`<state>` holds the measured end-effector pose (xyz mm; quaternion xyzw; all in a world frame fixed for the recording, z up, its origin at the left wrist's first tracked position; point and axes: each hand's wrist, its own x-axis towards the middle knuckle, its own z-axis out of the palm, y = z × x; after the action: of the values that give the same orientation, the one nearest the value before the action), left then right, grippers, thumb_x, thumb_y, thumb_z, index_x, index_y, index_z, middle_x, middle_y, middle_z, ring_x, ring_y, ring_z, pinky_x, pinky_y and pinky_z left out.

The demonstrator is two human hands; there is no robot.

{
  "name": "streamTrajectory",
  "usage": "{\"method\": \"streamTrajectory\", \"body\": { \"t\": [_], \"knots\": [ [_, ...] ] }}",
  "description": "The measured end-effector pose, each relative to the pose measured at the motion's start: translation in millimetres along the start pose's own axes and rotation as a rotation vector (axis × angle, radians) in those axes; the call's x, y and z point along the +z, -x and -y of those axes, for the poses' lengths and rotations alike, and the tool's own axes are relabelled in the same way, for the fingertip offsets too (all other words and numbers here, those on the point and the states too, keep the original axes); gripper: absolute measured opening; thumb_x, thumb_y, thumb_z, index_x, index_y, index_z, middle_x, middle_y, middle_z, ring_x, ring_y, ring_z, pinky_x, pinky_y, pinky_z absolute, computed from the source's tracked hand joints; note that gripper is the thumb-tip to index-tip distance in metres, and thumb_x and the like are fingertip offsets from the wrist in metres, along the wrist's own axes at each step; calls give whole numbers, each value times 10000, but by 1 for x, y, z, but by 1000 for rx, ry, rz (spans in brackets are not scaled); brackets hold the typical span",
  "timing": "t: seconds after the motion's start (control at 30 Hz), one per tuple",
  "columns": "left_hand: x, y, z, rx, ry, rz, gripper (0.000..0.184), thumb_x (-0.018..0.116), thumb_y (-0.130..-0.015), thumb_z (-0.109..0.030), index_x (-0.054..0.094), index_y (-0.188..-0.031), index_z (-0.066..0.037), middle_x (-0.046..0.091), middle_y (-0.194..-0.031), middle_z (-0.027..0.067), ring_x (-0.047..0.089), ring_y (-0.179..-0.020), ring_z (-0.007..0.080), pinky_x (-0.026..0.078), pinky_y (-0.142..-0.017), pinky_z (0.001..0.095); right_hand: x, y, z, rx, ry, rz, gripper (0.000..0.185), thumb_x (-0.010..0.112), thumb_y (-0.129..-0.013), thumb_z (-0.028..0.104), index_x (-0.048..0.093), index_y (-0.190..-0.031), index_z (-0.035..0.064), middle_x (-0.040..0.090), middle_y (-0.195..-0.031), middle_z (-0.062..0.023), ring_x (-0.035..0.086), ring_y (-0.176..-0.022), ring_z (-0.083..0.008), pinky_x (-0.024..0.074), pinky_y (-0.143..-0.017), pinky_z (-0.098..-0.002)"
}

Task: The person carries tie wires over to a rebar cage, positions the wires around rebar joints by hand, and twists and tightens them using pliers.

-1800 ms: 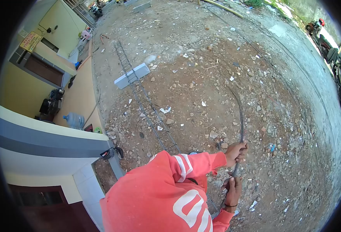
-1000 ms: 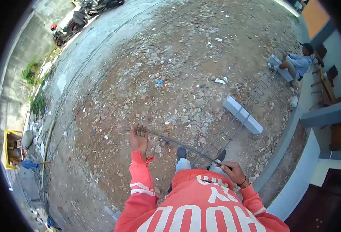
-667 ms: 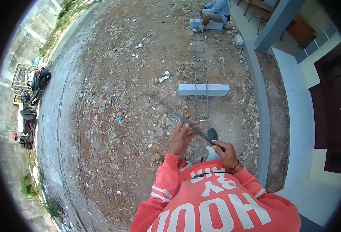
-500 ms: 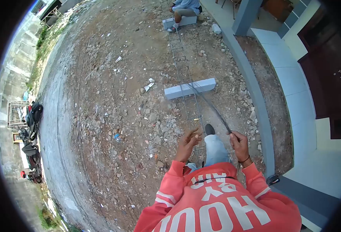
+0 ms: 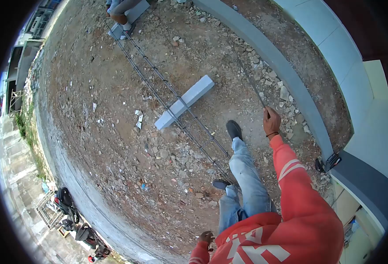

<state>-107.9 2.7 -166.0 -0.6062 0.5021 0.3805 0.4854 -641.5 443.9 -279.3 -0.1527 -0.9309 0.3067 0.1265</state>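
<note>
My right hand [image 5: 271, 120], out in front to the right, is closed around one end of a length of thin dark wire [image 5: 250, 79]. The wire runs from the fist up and away over the rubble. My left hand [image 5: 206, 238] hangs low beside my hip, its fingers loosely bent and apart, with nothing visible in it. A long rebar cage [image 5: 166, 83] of dark bars and stirrups stretches from my feet toward the upper left. It lies across a pale grey block [image 5: 186, 102].
A person [image 5: 122, 15] sits at the far end of the cage by another pale block [image 5: 136, 12]. Stony ground [image 5: 114, 132] surrounds me. A low grey kerb [image 5: 286, 57] curves along the right beside pale tiles [image 5: 308, 22]. Motorbikes [image 5: 86, 235] stand at lower left.
My right hand has swung outward to the right with the wire, which now points away from the cage. My left hand has dropped back to my side. My view has turned.
</note>
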Motion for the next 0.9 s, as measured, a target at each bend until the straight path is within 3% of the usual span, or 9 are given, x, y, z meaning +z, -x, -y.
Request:
{"method": "streamTrajectory", "body": {
  "t": [0.1, 0.17, 0.23, 0.33, 0.5, 0.63, 0.73, 0.87, 0.9],
  "knots": [
    [-13, 32, -33, 77, 43, 29, 332, 553, -957, -141, 544, -1282, -74, 684, -1082, 163, 716, -848, 312, 581, -664, 374, 40, -9, -20, 111, 52, 18, 223, 588, -946, 209, 678, -1090, 63, 678, -959, -148, 653, -883, -353, 525, -762, -405],
    [-30, 44, -71, 190, 101, 42, 344, 588, -941, -150, 547, -1265, -43, 687, -1016, 175, 713, -780, 283, 573, -623, 354, 58, 4, -31, 164, 200, 180, 308, 590, -938, 215, 627, -1220, 97, 642, -1028, -135, 639, -938, -326, 506, -846, -393],
    [-52, 38, -108, 206, 102, 114, 357, 550, -962, -117, 512, -1314, -69, 659, -1074, 173, 697, -833, 306, 573, -643, 392, 68, 30, -30, 330, 417, 451, 486, 601, -908, 278, 507, -1354, 111, 488, -1307, -172, 485, -1222, -348, 376, -1008, -536],
    [-86, 38, -168, 314, -128, 217, 378, 536, -971, -200, 508, -1329, -83, 652, -1106, 159, 678, -838, 282, 551, -651, 366, 63, 62, -19, 653, 250, 690, 304, 559, -841, 165, 670, -1110, 78, 492, -1295, -203, 492, -1228, -376, 371, -1020, -570],
    [-120, 27, -313, 390, -474, 130, 386, 536, -968, -219, 509, -1330, -89, 654, -1106, 152, 677, -841, 278, 546, -653, 362, 10, 130, 0, 745, -8, 634, 305, 634, -808, 240, 690, -1050, 64, 677, -1046, -211, 651, -996, -392, 510, -878, -497],
    [-125, 29, -420, 559, -649, 52, 392, 536, -966, -235, 510, -1331, -93, 654, -1105, 147, 675, -843, 275, 542, -654, 358, -49, 221, -2, 920, -13, 389, 245, 603, -813, 237, 718, -973, 91, 709, -1004, -182, 672, -946, -388, 529, -848, -484],
    [-122, 34, -477, 724, -708, 24, 397, 536, -965, -246, 511, -1332, -97, 655, -1105, 143, 674, -844, 272, 539, -655, 355, -87, 338, 2, 1092, 7, 139, 233, 578, -815, 255, 732, -913, 111, 710, -974, -175, 677, -909, -395, 536, -820, -492],
    [-111, 60, -531, 949, -725, -6, 404, 537, -963, -261, 512, -1333, -101, 656, -1105, 138, 673, -846, 269, 535, -656, 352, -97, 570, 98, 1490, 99, -207, 255, 531, -871, 237, 701, -886, 46, 702, -951, -220, 675, -901, -426, 535, -805, -518],
    [-109, 71, -540, 993, -727, -16, 405, 537, -963, -265, 512, -1333, -102, 656, -1104, 137, 672, -847, 268, 534, -656, 351, -96, 610, 128, 1600, 45, -20, 259, 542, -862, 221, 718, -918, 40, 706, -974, -224, 688, -907, -414, 540, -806, -516]
  ]
}}
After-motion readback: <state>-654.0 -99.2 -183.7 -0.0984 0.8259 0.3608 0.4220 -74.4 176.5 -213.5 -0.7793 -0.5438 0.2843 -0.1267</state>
